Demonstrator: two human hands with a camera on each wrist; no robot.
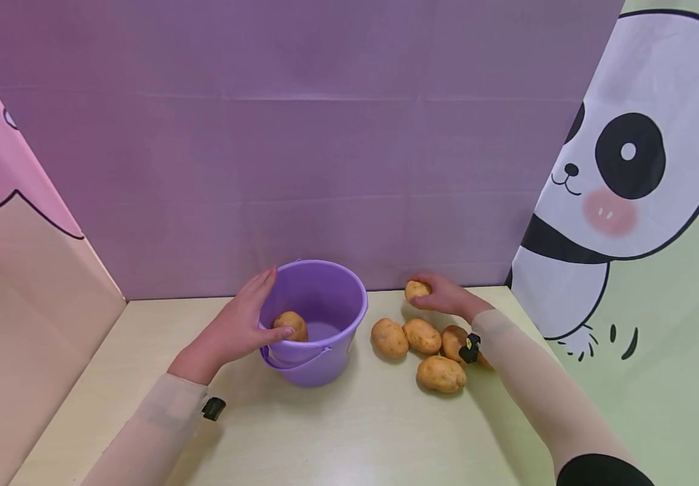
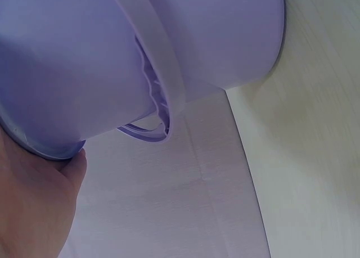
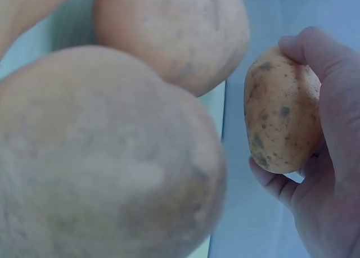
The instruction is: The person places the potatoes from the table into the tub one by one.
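Note:
A purple bucket [image 1: 339, 361] stands upright on the table with one potato [image 1: 291, 325] in it. My left hand [image 1: 237, 331] grips its rim on the left side, the thumb reaching over the edge. In the left wrist view the bucket's wall [image 2: 73, 61] fills the upper part, and the hand [image 2: 36, 196] is at the rim. Near the back edge my right hand [image 1: 444, 297] holds a potato [image 1: 417, 290] between thumb and fingers. The right wrist view shows this held potato [image 3: 284, 112], brown with dark spots. The right palm is partly hidden there.
Several potatoes lie close together right of the bucket, among them a left one [image 1: 389, 339] and a front one [image 1: 441, 374]. My right forearm partly covers others. A purple backdrop [image 1: 325, 148] rises behind the table [image 1: 349, 439], with printed side panels left and right.

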